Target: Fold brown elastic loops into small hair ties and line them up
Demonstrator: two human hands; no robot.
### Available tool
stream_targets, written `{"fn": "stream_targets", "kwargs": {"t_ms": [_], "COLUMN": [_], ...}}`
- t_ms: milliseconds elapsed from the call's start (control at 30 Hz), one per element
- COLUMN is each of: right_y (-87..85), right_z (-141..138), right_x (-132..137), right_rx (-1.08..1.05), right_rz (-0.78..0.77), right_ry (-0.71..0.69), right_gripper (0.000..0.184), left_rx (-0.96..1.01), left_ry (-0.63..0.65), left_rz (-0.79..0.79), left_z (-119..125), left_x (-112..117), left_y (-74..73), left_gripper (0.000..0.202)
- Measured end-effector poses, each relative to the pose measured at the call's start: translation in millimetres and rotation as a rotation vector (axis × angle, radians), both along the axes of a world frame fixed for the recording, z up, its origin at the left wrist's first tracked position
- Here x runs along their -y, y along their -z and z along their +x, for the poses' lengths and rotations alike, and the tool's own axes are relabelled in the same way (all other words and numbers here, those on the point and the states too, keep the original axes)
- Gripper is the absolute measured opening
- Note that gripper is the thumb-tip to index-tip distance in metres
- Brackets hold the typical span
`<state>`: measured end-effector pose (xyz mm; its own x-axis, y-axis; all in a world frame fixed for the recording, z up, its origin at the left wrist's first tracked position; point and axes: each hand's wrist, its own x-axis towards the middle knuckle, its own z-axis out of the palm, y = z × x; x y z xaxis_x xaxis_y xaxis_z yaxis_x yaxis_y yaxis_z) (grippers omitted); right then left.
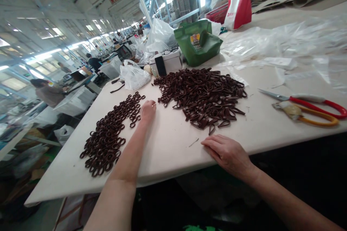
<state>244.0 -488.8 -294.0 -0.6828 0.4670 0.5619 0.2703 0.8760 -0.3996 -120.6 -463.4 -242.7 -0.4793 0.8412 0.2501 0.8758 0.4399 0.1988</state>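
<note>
Two heaps of dark brown loops lie on a pale table [168, 148]. The larger loose heap [202, 95] is in the middle; a longer, tidier heap [112, 133] stretches along the left. My left hand [148, 109] reaches out between them, fingers curled down on the tabletop beside the left heap; what they hold, if anything, is hidden. My right hand [227, 152] rests flat on the near table edge, fingers stretched out, just below the big heap, holding nothing.
Red-handled scissors [306, 100] and yellow-handled pliers [303, 114] lie at the right. Clear plastic sheets [282, 41], a green bag [197, 43], a red and white bag [239, 6], a white box [168, 62] and a plastic bag [134, 75] crowd the back. Other workers sit far left.
</note>
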Motion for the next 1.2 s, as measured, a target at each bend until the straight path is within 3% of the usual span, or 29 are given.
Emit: {"fn": "stream_targets", "kwargs": {"t_ms": [200,367,500,767,933,1067,1200], "right_y": [-0.9,-1.7,-6.5,-18.7,-17.9,-17.8,-17.7], "right_z": [1.1,1.4,2.0,-1.2,-1.0,2.0,2.0], "right_x": [0.9,1.2,1.0,9.1,14.8,14.0,9.4], "right_rx": [0.005,0.009,-0.11,-0.48,-0.434,-0.429,-0.415], "right_rz": [0.015,0.012,-0.127,-0.676,-0.607,-0.495,-0.37], "right_ry": [-0.003,-0.01,-0.007,0.03,-0.003,0.024,0.013], "right_gripper": [0.017,0.016,0.017,0.029,0.022,0.025,0.026], "left_rx": [0.216,0.431,0.686,1.214,1.186,1.057,0.962], "left_ry": [-0.052,-0.042,0.07,0.279,0.335,0.367,0.424], "left_rz": [-0.018,0.067,0.148,0.218,0.174,0.169,0.149], "left_z": [31.4,36.1,63.4,161.8,205.8,215.8,219.4], "left_x": [-36.3,-33.3,-3.4,83.9,103.7,104.3,105.6], "left_y": [13.7,7.7,3.0,-0.4,10.4,22.5,16.7], "left_gripper": [0.014,0.005,0.021,0.034,0.029,0.025,0.018]}}
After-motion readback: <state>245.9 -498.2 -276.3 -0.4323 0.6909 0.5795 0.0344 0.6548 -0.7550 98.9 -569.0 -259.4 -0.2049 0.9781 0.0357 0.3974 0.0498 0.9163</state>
